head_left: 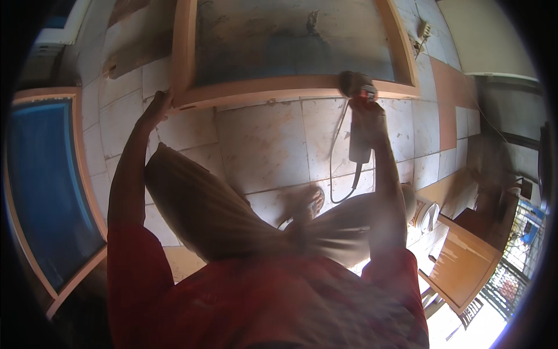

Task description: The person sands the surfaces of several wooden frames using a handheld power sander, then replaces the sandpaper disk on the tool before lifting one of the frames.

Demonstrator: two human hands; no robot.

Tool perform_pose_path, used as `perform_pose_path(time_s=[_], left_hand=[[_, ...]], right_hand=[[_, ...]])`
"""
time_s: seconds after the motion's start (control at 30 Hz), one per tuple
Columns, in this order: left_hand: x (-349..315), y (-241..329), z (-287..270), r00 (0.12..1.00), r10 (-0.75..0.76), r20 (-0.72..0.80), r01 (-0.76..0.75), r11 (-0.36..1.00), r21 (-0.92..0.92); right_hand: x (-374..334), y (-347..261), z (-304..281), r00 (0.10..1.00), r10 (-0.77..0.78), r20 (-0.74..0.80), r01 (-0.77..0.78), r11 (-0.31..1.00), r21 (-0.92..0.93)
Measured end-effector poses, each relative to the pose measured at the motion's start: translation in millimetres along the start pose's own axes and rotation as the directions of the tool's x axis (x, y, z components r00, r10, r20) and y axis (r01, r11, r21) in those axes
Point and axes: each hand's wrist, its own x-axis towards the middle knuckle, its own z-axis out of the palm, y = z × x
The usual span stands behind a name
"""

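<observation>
Items: one power grinder (360, 135) with one cord (332, 157); two panelled frames, a front frame (273, 88) and a blue-panelled frame (53, 186). The right hand (369, 111) grasps the grinder behind its head. The grinder is at the front frame's near rail, right of centre. Its long axis points away from the person, cord end nearest. The left hand (154, 110) is at the near-left corner; its grip cannot be determined.

pale, stained tile floor (264, 142), interrupted at right by a strip of reddish-brown tiles (444, 104); at lower right, a wooden piece of furniture (465, 262) with an orange-brown face, near a dark grille (507, 285) in bright light.
</observation>
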Motion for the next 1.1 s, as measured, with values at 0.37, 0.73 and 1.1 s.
perform_pose_path(time_s=[0.37,0.73,1.1], left_hand=[[-129,131,-2,0.495,0.458,-0.739,-0.543,0.826,0.149],[-130,113,25,0.311,0.458,-0.833,-0.575,0.788,0.219],[-87,122,46,0.365,0.55,-0.751,-0.589,0.761,0.272]], right_hand=[[-29,-146,169,0.957,0.037,0.288,-0.084,0.985,0.152],[-26,-155,184,0.942,-0.183,0.281,0.217,0.972,-0.093],[-6,-2,15,0.996,-0.011,-0.093,0.011,1.0,-0.002]])
